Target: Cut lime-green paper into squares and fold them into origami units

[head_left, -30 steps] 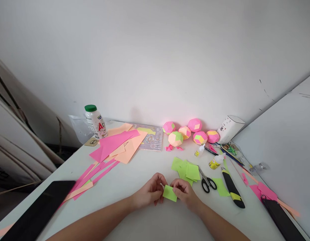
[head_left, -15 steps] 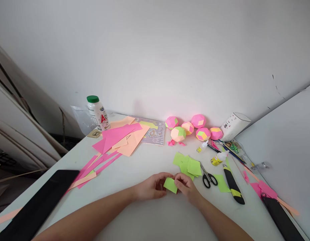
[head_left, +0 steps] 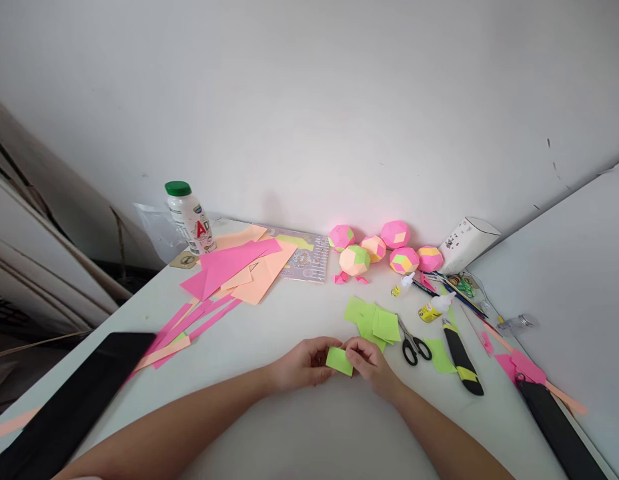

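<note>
Between my hands is a small green piece of paper [head_left: 339,361], held just above the white table. My left hand [head_left: 309,362] has its fingers curled around the paper's left side, some of them hidden behind it. My right hand [head_left: 371,365] pinches the right edge, thumb in front. Just beyond lie several green paper squares [head_left: 387,325] in a loose overlapping pile. Scissors [head_left: 413,348] with black handles rest beside that pile, next to another green square [head_left: 439,356].
Several folded paper balls [head_left: 354,260] sit by the wall. Two glue bottles, one yellow-labelled [head_left: 435,308], and a box cutter [head_left: 463,360] lie at right. Pink and peach sheets [head_left: 239,267], a white bottle [head_left: 190,220] and a black slab [head_left: 79,400] are at left.
The camera view has shifted slightly. Both hands keep hold of the green paper, which has turned a little and lies more level.
</note>
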`<action>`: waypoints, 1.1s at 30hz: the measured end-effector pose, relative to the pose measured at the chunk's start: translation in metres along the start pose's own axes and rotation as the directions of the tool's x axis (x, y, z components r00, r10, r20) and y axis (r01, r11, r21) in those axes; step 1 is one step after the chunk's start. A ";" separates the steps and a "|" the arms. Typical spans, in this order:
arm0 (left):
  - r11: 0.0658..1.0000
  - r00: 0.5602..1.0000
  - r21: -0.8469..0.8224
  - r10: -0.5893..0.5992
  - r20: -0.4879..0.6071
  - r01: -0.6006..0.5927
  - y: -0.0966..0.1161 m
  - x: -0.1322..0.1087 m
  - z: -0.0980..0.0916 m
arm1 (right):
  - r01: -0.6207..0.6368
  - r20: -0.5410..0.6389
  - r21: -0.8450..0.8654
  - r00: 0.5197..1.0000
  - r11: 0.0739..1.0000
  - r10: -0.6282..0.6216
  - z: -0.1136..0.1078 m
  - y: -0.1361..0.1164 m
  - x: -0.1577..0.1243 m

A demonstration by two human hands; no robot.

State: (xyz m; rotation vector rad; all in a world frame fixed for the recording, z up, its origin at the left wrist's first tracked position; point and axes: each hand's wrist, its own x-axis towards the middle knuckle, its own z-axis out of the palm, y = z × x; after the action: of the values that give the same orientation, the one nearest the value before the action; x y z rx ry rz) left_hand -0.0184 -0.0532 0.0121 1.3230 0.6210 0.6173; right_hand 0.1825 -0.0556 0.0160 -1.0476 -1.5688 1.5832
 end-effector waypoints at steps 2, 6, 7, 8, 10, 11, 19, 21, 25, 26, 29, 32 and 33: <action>1.000 1.000 0.004 -0.007 -0.005 0.007 0.000 0.000 0.000 | 0.011 0.000 -0.003 1.000 1.000 -0.011 0.000 0.000 0.000; 1.000 1.000 -0.015 -0.023 -0.001 0.023 0.001 -0.002 0.000 | 0.015 0.001 -0.009 1.000 1.000 -0.015 0.001 -0.001 -0.001; 1.000 1.000 -0.021 -0.022 0.000 0.022 0.002 -0.002 0.000 | 0.013 0.004 -0.012 1.000 1.000 -0.013 0.000 0.000 -0.001; 0.999 1.000 -0.028 -0.018 0.002 0.018 0.002 -0.002 0.000 | 0.014 0.006 -0.014 1.000 1.000 -0.014 0.000 0.000 -0.001; 0.999 1.000 -0.044 0.001 0.009 -0.001 0.003 -0.002 0.000 | 0.017 0.012 -0.021 1.000 1.000 -0.017 -0.001 0.002 -0.001; 0.999 1.000 -0.051 0.014 0.016 -0.013 0.003 -0.003 0.000 | 0.019 0.014 -0.025 1.000 1.000 -0.018 -0.001 0.003 -0.001; 0.999 0.999 -0.019 -0.032 -0.003 0.032 0.003 -0.003 -0.001 | 0.017 0.016 -0.020 1.000 1.000 -0.016 0.000 0.003 0.000; 0.999 0.999 -0.010 -0.031 -0.033 0.030 0.001 -0.002 -0.001 | 0.010 0.012 -0.038 1.000 0.999 -0.009 0.001 0.001 -0.001; 0.997 0.988 0.017 -0.068 -0.136 0.071 -0.001 0.001 0.000 | 0.024 0.009 -0.082 1.000 0.996 -0.024 0.001 0.000 -0.002; 0.996 0.984 0.012 -0.082 -0.158 0.085 0.000 0.001 0.000 | 0.029 0.003 -0.087 1.000 0.996 -0.029 0.001 0.000 -0.003; 0.993 0.972 -0.050 -0.114 -0.203 0.106 0.002 0.002 0.000 | 0.072 -0.004 -0.077 0.997 0.994 -0.073 0.001 0.004 -0.005; 0.988 0.955 -0.106 -0.133 -0.264 0.109 0.002 0.003 0.002 | 0.181 0.016 -0.134 0.984 0.974 -0.180 0.004 0.008 -0.008; 0.989 0.951 -0.105 -0.133 -0.279 0.107 0.001 0.003 0.002 | 0.212 0.032 -0.173 0.977 0.962 -0.210 0.005 0.009 -0.008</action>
State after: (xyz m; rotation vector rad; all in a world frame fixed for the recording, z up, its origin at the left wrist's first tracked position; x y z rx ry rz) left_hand -0.0146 -0.0524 0.0133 1.1120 0.8931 0.7341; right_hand 0.1825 -0.0652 0.0072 -0.9266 -1.7916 1.3295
